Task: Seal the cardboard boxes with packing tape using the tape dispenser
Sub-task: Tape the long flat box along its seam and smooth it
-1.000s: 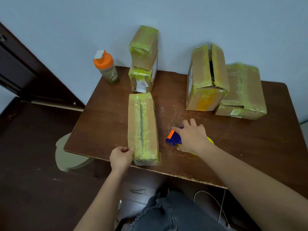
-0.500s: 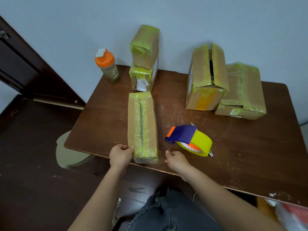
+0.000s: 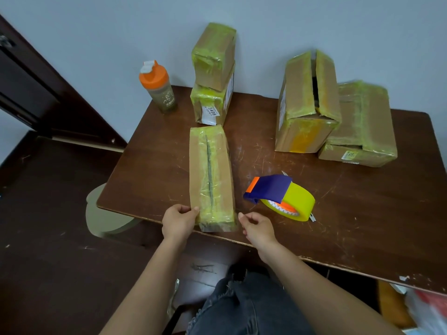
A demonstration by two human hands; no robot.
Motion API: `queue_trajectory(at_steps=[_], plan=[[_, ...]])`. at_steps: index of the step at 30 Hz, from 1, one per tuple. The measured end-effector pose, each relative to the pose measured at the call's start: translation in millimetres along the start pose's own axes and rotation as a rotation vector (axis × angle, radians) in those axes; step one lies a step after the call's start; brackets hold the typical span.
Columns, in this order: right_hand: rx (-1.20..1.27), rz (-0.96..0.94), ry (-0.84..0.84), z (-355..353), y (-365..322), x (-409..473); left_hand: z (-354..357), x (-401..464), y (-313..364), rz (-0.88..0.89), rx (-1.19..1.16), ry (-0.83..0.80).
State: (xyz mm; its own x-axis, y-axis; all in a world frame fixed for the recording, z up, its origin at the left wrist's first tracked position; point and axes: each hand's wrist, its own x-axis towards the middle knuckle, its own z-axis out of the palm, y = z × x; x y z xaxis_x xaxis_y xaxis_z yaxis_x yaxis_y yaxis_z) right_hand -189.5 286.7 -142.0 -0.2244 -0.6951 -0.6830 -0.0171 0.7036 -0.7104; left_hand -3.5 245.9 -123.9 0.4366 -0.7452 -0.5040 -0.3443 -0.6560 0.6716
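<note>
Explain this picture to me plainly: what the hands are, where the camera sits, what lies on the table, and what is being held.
No machine here: a person works with bare hands, and a camera worn on the head looks down at them. The left hand holds the near corner of a long taped box on the brown table. The right hand hovers just beside that box, fingers loosely curled, holding nothing. To its right lies the tape dispenser with a yellow roll. Farther back stand two stacked boxes, an orange-capped bottle, an open-topped box and a flat taped box.
</note>
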Motion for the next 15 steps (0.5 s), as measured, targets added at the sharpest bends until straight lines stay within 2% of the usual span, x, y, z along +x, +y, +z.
queue_trajectory(at_steps=[6,9,15], plan=[[-0.140,-0.113,0.047,12.8,4.8,4.6,1.7,-0.7,-5.3,0.013,0.028,0.016],[-0.165,-0.158,0.110,17.2,1.6,4.6,2.4,-1.4,-8.0,0.009,-0.060,0.000],[-0.370,-0.186,0.181,13.7,-17.9,9.2,-1.7,-10.8,-14.5,0.037,-0.167,-0.008]])
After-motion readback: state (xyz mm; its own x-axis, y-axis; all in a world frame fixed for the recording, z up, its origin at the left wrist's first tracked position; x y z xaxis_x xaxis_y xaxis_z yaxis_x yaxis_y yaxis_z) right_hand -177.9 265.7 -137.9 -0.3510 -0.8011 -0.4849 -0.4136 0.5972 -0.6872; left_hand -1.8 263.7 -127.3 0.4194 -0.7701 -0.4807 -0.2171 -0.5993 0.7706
